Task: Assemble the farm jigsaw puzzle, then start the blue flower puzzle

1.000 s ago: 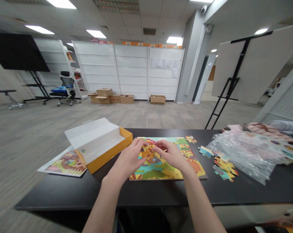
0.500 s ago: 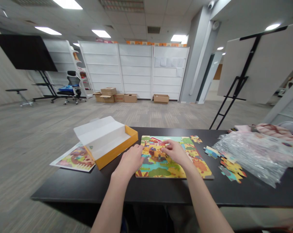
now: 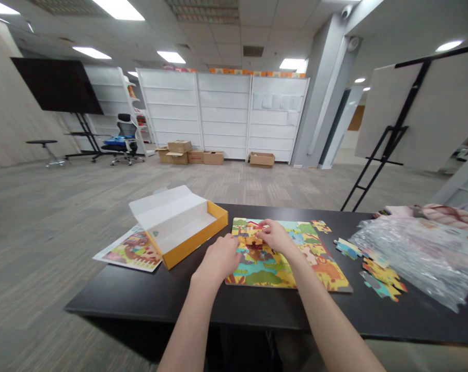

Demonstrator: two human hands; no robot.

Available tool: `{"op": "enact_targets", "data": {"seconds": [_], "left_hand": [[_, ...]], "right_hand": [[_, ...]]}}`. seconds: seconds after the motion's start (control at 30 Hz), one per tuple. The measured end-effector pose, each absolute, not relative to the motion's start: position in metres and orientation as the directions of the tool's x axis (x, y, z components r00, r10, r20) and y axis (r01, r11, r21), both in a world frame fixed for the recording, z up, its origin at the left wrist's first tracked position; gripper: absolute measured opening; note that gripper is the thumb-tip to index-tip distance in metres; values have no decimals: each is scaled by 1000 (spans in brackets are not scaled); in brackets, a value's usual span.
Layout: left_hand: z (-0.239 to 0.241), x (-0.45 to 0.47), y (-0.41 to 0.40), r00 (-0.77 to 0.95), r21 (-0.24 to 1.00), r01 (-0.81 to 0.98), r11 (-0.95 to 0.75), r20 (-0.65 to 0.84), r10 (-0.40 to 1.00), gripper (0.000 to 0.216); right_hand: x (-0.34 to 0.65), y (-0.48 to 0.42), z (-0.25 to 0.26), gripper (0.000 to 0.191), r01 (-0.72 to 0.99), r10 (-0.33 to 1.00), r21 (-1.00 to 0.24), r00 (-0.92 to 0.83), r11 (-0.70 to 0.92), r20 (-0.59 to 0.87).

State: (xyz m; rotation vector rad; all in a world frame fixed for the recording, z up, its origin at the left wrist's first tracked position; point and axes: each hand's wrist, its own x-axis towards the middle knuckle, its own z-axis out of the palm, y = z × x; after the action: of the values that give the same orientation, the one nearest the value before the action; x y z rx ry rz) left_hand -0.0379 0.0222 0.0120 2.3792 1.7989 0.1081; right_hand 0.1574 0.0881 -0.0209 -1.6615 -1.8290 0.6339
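Observation:
A colourful animal jigsaw puzzle (image 3: 265, 277) lies flat on the black table, its upper middle partly covered by my hands. My right hand (image 3: 277, 237) pinches an orange puzzle piece (image 3: 253, 240) just over the puzzle, below the red barn picture. At the puzzle's left edge, my left hand (image 3: 221, 256) rests with its fingers stretched forward, fingertips close to that piece. Loose puzzle pieces (image 3: 384, 276) lie in a cluster right of the puzzle, with a blue piece (image 3: 348, 249) nearby and a small yellow one (image 3: 321, 226) by the far right corner.
An open yellow box (image 3: 197, 235) with a white inside stands to the left, partly over a printed picture sheet (image 3: 131, 251). On the right, a crumpled clear plastic bag (image 3: 412, 253) sits beside the loose pieces. The black table's (image 3: 141, 297) front edge runs beneath my forearms.
The view has turned slightly left, so everything sits further right. The orange piece in my right hand now shows raised and tilted over the puzzle. My left hand stays at the puzzle's left edge.

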Motion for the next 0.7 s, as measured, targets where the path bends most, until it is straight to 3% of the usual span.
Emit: {"op": "enact_targets", "data": {"seconds": [0.33,0.5,0.7], "left_hand": [[3,-30,26,270,157,949,-274,47,962,37],[-10,-22,30,366,202,906,-373,70,928,45],[-19,-18,33,372,195,910,-365,2,928,51]], "right_hand": [[150,86,-33,16,861,969,-474,-74,181,237],[167,82,-25,16,815,959,-552,-18,177,282],[198,62,-8,19,787,946,-608,104,110,306]]}}
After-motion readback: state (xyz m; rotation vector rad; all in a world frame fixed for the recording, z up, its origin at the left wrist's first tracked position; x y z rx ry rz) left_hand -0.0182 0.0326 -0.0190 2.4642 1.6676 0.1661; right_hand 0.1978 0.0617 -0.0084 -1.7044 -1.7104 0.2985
